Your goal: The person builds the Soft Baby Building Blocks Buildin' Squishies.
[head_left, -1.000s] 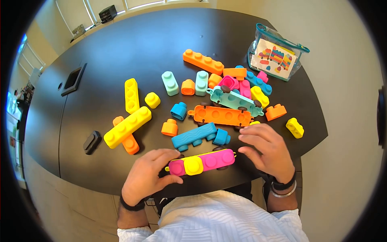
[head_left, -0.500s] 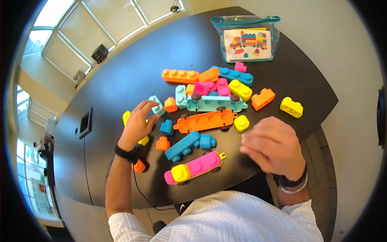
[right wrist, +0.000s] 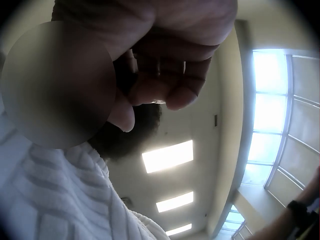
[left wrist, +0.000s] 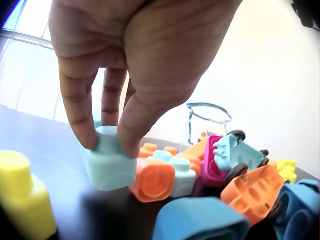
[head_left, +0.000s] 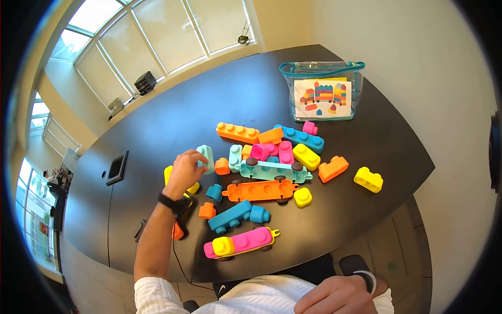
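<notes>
Head view: left hand (head_left: 183,174) pinches mint block (head_left: 207,158)

The block is well in from the near edge of the desk (head_left: 334,220), where a pink-and-yellow car (head_left: 248,241) sits. A clear bag (head_left: 357,94) stands near the far corner. The right hand (head_left: 337,295) is off the desk, beyond the near edge.

Left wrist: thumb and fingers grip the mint block's stud, just beside an orange block (left wrist: 154,182).

Right wrist: the right hand's fingers bend loosely, relaxed.

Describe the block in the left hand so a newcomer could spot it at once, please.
On the dark table, find the left hand, left of the toy heap. It pinches the pale green block, while a similar block further right is untouched.
</notes>
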`<state>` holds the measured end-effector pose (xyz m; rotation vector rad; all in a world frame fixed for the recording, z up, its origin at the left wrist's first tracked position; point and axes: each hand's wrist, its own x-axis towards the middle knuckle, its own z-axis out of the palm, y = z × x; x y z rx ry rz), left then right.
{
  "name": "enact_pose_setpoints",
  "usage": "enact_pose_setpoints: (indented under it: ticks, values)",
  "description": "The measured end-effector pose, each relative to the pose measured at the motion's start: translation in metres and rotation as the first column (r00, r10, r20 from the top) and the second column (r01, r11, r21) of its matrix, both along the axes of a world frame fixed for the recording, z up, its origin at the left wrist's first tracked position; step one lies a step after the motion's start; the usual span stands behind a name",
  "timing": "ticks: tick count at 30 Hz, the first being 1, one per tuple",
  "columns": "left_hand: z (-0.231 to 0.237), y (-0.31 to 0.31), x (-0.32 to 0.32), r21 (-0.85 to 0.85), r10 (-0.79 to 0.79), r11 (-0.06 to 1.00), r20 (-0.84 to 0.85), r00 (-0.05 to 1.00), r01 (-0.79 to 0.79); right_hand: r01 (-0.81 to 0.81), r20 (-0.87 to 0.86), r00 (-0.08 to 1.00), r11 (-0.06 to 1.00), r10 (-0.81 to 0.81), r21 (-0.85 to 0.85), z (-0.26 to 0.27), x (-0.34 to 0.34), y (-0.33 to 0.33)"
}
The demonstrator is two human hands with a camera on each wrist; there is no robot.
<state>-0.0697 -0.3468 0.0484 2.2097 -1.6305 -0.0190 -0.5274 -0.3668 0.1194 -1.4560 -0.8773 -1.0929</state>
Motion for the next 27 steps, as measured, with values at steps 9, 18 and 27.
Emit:
enact_pose_setpoints:
  ticks: [9, 18, 27]
  values:
    - [0.100, 0.080, -0.133, -0.073, -0.565, 0.825, -0.139, 0.814, 0.560, 0.368, -0.205, 0.869, 0.865, -0.450, -0.340, -0.020, 0.012, -0.014]
    - [0.057, 0.117, -0.160, 0.057, -0.654, 0.728, -0.240, 0.718, 0.683, 0.543, -0.428, 0.460, 0.628, -0.778, -0.558, -0.070, 0.065, -0.019]
    - [0.034, 0.135, -0.175, -0.008, -0.454, 0.886, -0.214, 0.865, 0.463, 0.452, -0.455, 0.448, 0.634, -0.770, -0.627, -0.099, 0.076, -0.015]
